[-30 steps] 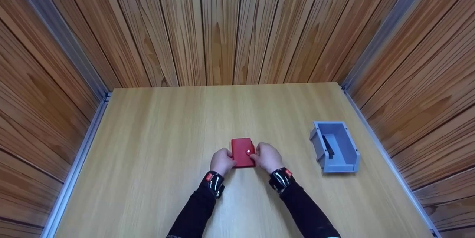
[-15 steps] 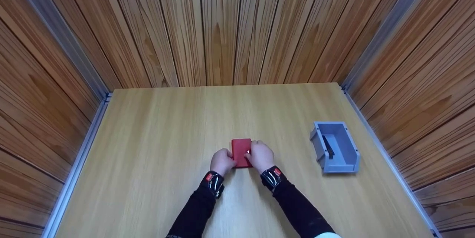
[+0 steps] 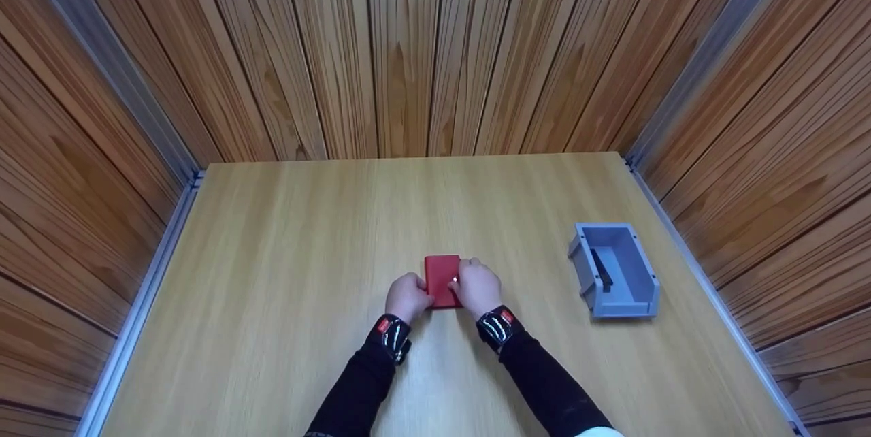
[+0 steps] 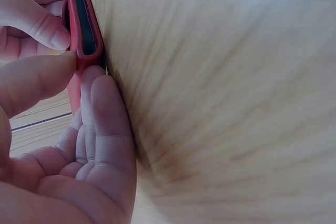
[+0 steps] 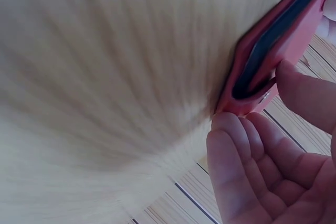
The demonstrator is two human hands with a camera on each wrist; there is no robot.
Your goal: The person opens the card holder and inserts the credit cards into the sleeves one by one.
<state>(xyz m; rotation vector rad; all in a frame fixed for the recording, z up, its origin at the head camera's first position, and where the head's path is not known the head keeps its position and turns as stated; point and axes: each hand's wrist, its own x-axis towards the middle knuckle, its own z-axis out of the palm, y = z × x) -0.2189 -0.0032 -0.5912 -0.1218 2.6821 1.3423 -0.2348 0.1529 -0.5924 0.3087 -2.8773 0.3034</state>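
A small red card holder [image 3: 441,277] with a snap-button strap lies at the middle of the table, between both hands. Its folded cover and dark inner sleeves [image 5: 273,35] show from the edge in the right wrist view. My left hand [image 3: 407,297] pinches the folded spine side, thumb on top and fingers at the lower edge. On the opposite side, my right hand [image 3: 479,287] grips the strap side, its thumb [image 5: 302,90] on the cover by the metal snap [image 5: 265,97]. That hand covers most of the strap in the head view.
To the right on the wooden table [image 3: 286,253] stands a blue-grey open bin [image 3: 643,290] with a slim black object [image 3: 601,270] inside. Wood-plank walls and metal rails [image 3: 146,287] border the table at the back and both sides.
My right hand has moved left and inward over the card holder's strap side, its thumb now at the snap. The left hand and the card holder stay nearly in place.
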